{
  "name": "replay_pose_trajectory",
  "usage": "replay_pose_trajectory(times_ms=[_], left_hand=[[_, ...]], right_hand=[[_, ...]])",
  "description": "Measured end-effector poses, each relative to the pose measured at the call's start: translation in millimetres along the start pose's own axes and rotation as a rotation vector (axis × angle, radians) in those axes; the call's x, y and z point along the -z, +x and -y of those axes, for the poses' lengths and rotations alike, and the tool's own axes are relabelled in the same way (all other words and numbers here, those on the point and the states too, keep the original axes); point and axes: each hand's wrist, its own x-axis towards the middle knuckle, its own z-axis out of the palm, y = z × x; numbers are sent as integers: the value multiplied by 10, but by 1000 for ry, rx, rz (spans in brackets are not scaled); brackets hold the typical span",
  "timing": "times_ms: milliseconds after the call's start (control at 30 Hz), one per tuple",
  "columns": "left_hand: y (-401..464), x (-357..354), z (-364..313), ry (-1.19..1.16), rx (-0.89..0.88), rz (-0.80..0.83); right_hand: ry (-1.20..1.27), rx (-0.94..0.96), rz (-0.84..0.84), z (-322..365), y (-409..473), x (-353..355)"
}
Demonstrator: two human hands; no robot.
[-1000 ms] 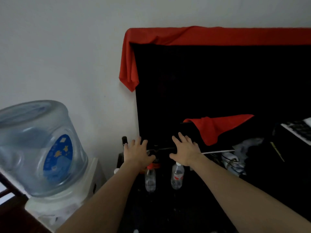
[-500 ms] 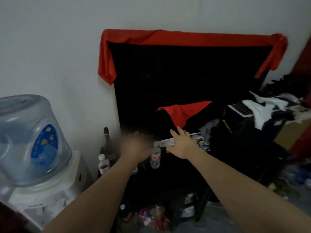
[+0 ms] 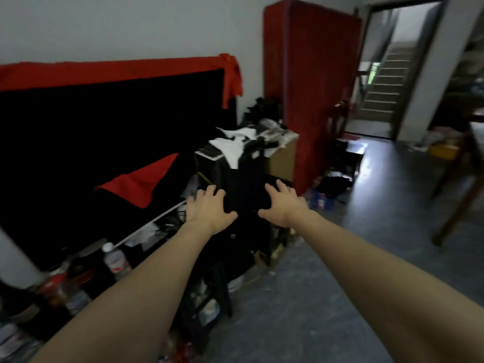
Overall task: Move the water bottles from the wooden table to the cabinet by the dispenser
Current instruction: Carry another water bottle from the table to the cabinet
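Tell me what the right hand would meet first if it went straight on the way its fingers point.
Probably the tall black stack of equipment. The right hand is open, fingers pointing up-left at its dark side. Depth is unclear, so a gap may remain.

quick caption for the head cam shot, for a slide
Both hands, left and right, reach out empty and open over dark clutter; one water bottle stands at lower left.

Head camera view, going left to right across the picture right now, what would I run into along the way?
Water bottle on the low cabinet → red cloth → left hand → right hand → tall red cabinet → open doorway with stairs.
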Motion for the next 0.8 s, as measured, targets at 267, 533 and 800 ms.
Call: replay_pose_trajectory(times_ms=[267,533,800], left_hand=[[-77,-71,-1943,-26,-340,69],[-353,-99,-3465,-77,-639,57],[-551,-67,-4443,-112,-912,38]], right_hand=[[13,-352,-134,-1907,-990,398],[29,-689,-243,-3054,-2051,617],[-25,-936,-364,-3576,-2727,898]])
